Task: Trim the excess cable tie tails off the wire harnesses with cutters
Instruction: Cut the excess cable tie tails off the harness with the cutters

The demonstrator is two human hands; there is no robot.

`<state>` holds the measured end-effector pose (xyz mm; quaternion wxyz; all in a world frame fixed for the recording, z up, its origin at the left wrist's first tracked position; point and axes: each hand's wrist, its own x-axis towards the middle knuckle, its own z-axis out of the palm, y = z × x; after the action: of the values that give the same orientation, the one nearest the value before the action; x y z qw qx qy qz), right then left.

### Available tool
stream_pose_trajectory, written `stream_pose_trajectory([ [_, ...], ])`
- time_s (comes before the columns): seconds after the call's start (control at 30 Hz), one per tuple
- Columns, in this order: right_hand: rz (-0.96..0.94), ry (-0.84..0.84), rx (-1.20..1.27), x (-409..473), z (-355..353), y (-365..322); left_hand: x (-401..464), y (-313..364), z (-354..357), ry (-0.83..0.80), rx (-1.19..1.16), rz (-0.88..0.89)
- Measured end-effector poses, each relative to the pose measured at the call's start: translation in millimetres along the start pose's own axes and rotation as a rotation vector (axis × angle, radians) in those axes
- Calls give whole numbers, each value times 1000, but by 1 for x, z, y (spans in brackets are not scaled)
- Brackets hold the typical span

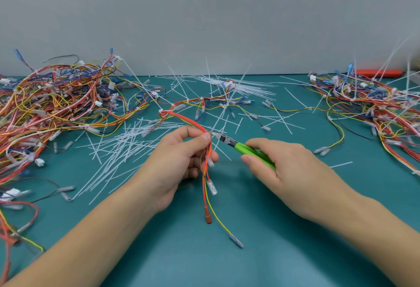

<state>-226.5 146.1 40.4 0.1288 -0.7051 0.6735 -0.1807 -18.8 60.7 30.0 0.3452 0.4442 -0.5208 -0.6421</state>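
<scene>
My left hand [181,161] pinches a red-and-yellow wire harness [205,173] between thumb and fingers, just above the teal mat. The harness ends hang below the hand with clear and red terminals. My right hand [284,171] grips green-handled cutters [247,150]. Their dark jaws point left and meet the harness at a white cable tie [213,134] right beside my left thumb tip. The rest of this harness [181,117] curves away toward the middle of the mat.
A big tangle of harnesses [56,105] covers the left of the teal mat [227,252]. Another pile with long uncut tie tails [375,105] lies at the right. Loose white tie offcuts [122,148] are scattered across the middle. An orange object [381,72] sits at the back right by the wall.
</scene>
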Motion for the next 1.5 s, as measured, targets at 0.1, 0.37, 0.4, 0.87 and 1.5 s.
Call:
stream_pose_trajectory([
  [0.1,12,-12,177,1,3,4,0,0,0,0,0,0],
  [0.37,315,-281,971,4,1,2,-1,1,0,-12,-4,13],
  [0.4,327,-308,1003,4,1,2,-1,1,1,-12,-3,14],
  [0.87,33,-5,-27,-2,-6,-5,1,-1,0,4,0,10],
  [1.5,317,-295,977,1,-1,-7,1,-1,1,-4,9,11],
])
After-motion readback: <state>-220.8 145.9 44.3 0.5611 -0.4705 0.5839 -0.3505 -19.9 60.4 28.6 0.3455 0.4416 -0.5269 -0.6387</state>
